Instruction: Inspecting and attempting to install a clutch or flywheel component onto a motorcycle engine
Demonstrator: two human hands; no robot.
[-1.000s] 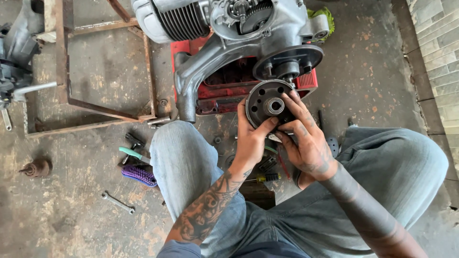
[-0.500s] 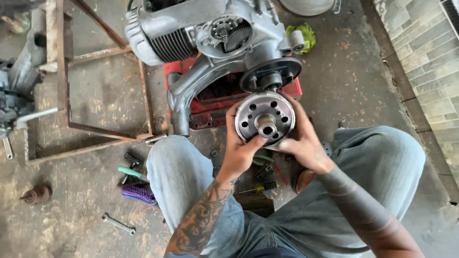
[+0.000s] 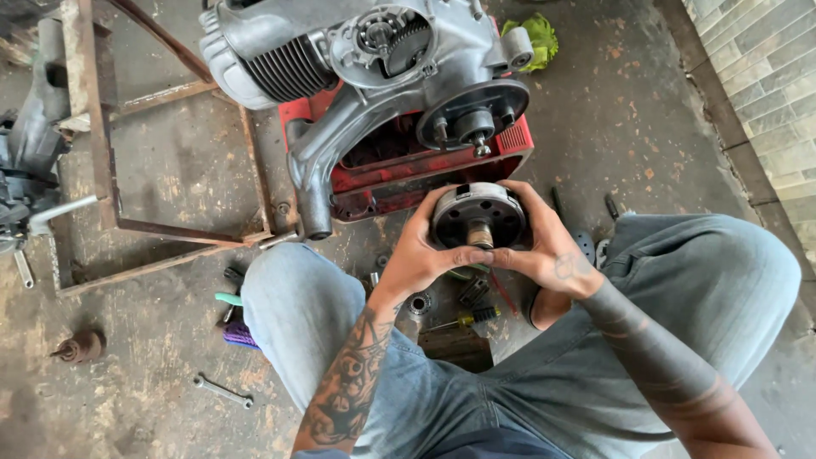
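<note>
We hold the round clutch drum (image 3: pixel 478 223) between our left hand (image 3: pixel 422 255) and right hand (image 3: pixel 552 251), just below the engine (image 3: pixel 374 59).

Grey engine (image 3: pixel 357 59) on a red crate (image 3: pixel 510 149); dark grey drum (image 3: pixel 478 217); blue jeans (image 3: pixel 314 331); green rag (image 3: pixel 540 38); rust-brown frame (image 3: pixel 102 127).

Left hand (image 3: pixel 422 255) and right hand (image 3: pixel 548 246) cupped together, thumbs nearly touching, tattooed forearms converging.

Between my knees the small tools (image 3: pixel 463 308) crowd the floor; ahead, the grey metal engine (image 3: pixel 365 76) on the red crate (image 3: pixel 501 157) blocks passage.
</note>
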